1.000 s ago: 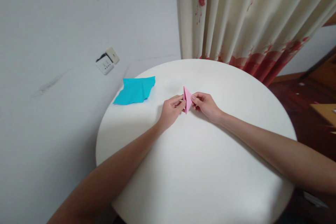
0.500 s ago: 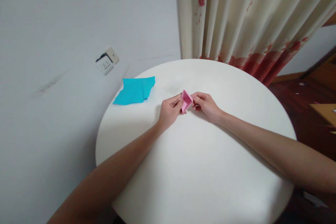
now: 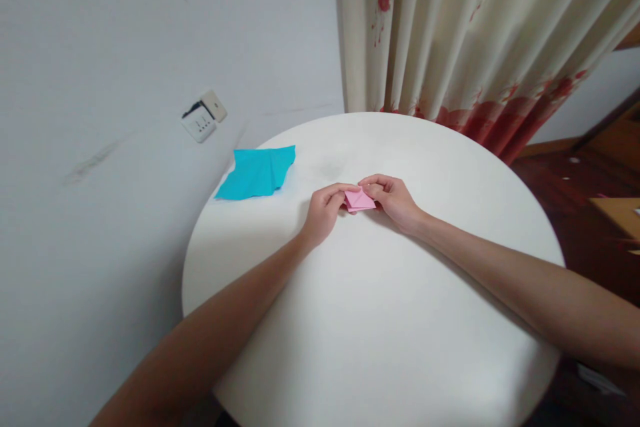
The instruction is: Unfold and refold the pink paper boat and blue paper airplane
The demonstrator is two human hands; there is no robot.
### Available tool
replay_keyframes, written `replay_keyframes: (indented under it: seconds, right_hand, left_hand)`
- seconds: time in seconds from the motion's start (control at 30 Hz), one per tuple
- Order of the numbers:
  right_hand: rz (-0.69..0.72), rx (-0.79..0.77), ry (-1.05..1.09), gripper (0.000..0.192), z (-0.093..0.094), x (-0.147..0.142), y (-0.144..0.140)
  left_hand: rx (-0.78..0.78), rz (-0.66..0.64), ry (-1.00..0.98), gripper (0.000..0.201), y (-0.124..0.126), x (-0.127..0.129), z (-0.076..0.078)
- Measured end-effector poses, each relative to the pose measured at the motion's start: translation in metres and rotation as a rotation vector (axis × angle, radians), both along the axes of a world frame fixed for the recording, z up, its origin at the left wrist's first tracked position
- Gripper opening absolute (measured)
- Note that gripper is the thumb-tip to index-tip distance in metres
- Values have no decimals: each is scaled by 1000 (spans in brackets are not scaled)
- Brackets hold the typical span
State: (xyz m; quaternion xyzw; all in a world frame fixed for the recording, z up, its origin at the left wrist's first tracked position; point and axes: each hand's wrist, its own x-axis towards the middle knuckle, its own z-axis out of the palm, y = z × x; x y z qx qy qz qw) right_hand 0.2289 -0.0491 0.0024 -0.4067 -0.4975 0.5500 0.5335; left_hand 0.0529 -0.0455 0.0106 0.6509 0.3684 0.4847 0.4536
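A small folded pink paper (image 3: pixel 360 201) is held between both hands over the middle of the white round table (image 3: pixel 370 320). My left hand (image 3: pixel 324 211) grips its left side, thumb in front and fingers along the top edge. On the right, my right hand (image 3: pixel 393 200) pinches the upper right corner between thumb and fingers. The paper looks flattened, with crease lines on its near face. Fingertips behind it are partly hidden.
A creased sheet of blue paper (image 3: pixel 257 173) lies at the table's left back edge, close to the wall. A wall socket (image 3: pixel 200 121) is above it. A patterned curtain (image 3: pixel 430 33) hangs behind the table.
The pink paper was opened out like a pocket and is now pressed flat. My right hand has shifted slightly left onto its upper edge; the blue paper is unmoved.
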Motion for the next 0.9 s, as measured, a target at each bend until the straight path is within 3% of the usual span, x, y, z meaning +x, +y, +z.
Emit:
replay_keyframes:
  seconds: [0.2, 0.43, 0.63, 0.9]
  right_hand:
    - [-55, 116, -13, 30, 3, -2, -2]
    - [-3, 82, -151, 34, 4, -3, -2]
    - [-75, 119, -100, 34, 4, -3, -3]
    - [-59, 110, -108, 35, 5, -2, -2]
  left_hand:
    - [-46, -68, -37, 28, 4, 2, -8]
    - [-124, -36, -82, 64, 9, 1, -11]
    - [-173, -58, 0, 37, 10, 1, -10]
    - [-184, -45, 90, 46, 10, 0, -8]
